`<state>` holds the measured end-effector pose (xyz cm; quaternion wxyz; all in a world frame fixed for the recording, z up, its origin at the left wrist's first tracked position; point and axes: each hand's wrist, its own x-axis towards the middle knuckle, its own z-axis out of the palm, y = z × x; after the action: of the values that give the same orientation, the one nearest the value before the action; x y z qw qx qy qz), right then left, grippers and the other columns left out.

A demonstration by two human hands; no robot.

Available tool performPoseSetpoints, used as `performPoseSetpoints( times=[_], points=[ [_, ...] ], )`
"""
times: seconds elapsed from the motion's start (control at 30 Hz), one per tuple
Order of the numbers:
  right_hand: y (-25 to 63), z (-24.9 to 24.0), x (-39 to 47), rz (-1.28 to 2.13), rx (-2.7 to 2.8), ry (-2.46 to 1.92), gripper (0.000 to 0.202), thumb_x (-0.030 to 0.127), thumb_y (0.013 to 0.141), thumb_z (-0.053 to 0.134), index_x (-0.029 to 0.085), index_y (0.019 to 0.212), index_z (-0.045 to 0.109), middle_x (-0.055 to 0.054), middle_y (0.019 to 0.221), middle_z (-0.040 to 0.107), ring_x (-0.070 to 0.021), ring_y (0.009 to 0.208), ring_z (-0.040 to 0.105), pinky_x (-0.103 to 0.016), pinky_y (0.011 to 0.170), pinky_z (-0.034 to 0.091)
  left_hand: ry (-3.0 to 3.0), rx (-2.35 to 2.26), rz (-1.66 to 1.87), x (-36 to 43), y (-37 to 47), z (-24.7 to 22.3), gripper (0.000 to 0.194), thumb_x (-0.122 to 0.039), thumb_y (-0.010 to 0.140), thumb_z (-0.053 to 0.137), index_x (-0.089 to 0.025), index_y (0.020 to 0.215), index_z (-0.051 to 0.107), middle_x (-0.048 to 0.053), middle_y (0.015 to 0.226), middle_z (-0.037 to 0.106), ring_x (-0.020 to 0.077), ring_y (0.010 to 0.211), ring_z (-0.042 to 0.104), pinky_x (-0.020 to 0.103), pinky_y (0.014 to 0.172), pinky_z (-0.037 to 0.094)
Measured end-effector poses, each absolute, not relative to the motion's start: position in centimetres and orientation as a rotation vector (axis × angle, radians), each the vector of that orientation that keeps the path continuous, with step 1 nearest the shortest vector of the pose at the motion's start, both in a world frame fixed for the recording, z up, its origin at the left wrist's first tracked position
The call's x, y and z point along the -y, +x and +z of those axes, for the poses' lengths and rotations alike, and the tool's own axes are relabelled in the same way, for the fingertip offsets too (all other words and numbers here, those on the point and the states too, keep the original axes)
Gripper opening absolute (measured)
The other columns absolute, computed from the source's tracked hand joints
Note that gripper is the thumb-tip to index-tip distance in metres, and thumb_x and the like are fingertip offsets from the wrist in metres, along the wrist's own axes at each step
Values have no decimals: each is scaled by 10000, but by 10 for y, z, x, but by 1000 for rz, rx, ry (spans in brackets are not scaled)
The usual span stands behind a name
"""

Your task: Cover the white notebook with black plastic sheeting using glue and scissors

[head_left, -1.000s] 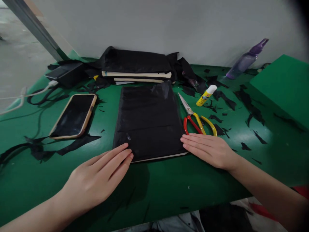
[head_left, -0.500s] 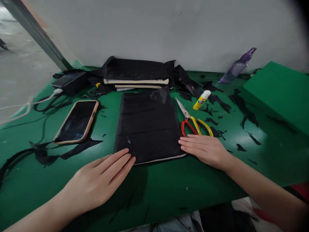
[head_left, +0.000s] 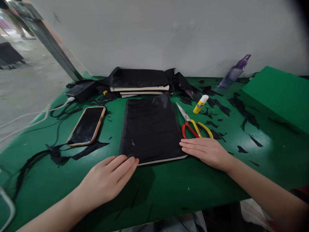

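Observation:
A book in a black cover (head_left: 151,129) lies flat on the green table, a pale page edge showing along its near side. My left hand (head_left: 108,177) is at its near left corner, the fingers bent over the cover and closed on the edge; the thumb is hidden. At the near right corner, my right hand (head_left: 207,151) rests with straight fingers lying flat on the edge. Scissors (head_left: 190,124) with red and yellow handles lie just beyond the right hand, blades partly apart. A yellow glue stick (head_left: 201,104) with a white cap is farther back.
Black-covered books (head_left: 141,79) are stacked against the wall. On the left are a phone (head_left: 87,125), a black box-shaped device (head_left: 80,90) and a white cable (head_left: 36,112). A purple bottle (head_left: 233,75) and a green box (head_left: 277,93) stand at back right. Black scraps (head_left: 243,111) litter the table.
My left hand's fingers have bent more at the book's near left corner. My right hand stays at the right corner. The view has shifted slightly, showing more floor at the left.

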<state>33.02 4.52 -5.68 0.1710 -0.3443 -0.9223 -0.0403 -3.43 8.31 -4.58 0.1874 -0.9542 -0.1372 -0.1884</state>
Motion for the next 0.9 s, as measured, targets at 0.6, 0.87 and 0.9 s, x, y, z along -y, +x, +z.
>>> performPoseSetpoints(
  times=[0.6, 0.87, 0.9],
  points=[
    [327, -56, -45, -145, 2588, -940, 403, 46, 853, 481, 161, 1236, 532, -47, 1240, 595, -161, 1205, 499, -346, 962, 490, -2758, 349, -480, -87, -38, -45, 316, -69, 871, 384, -153, 1073, 611, 66, 1102, 639, 245, 996, 549, 381, 806, 433],
    [327, -58, -46, -153, 2582, -939, 394, 46, 840, 499, 158, 1214, 554, -47, 1231, 601, -165, 1193, 511, -338, 958, 492, -2792, 344, -398, -86, -38, -43, 374, -64, 882, 360, -195, 1176, 552, 23, 1102, 651, 213, 1025, 545, 371, 883, 417],
    [327, -58, -46, -155, 2579, -940, 391, 46, 839, 499, 157, 1210, 557, -47, 1227, 604, -165, 1190, 513, -337, 956, 493, -2800, 357, -392, -86, -37, -44, 377, -67, 888, 348, -183, 1188, 544, 29, 1105, 650, 218, 1025, 542, 370, 874, 419]
  ],
)
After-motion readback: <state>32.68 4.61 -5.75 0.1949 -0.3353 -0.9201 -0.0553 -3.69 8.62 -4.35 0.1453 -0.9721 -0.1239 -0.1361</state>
